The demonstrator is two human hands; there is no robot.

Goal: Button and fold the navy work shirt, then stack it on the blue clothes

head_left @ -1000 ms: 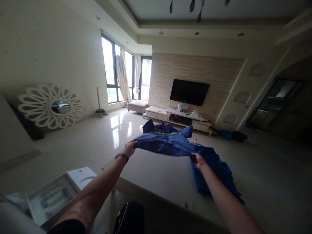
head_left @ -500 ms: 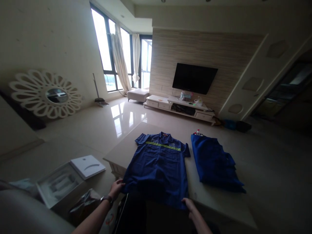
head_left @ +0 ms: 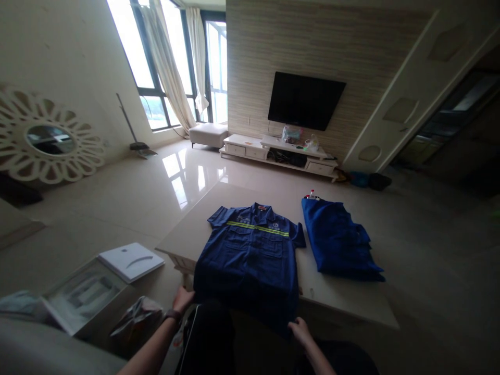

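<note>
A blue short-sleeved work shirt (head_left: 250,250) with a yellow reflective chest stripe lies spread flat, front up, on a pale low table (head_left: 344,307). Its hem hangs over the near table edge. My left hand (head_left: 182,299) pinches the hem's left corner, and my right hand (head_left: 300,330) holds the hem's right corner. To the shirt's right lies a folded pile of blue garments (head_left: 336,239), apart from both hands.
An open white box (head_left: 84,294) and its lid (head_left: 130,260) lie on the floor at left, next to a crumpled bag (head_left: 135,317). A dark rounded object (head_left: 211,338) is between my arms. TV (head_left: 304,100) and white console (head_left: 277,153) stand beyond; a small bottle (head_left: 311,194) is behind the pile.
The shirt, held up in the air a second ago, now lies spread flat on the table. My hands pulled its hem back toward me over the near edge.
</note>
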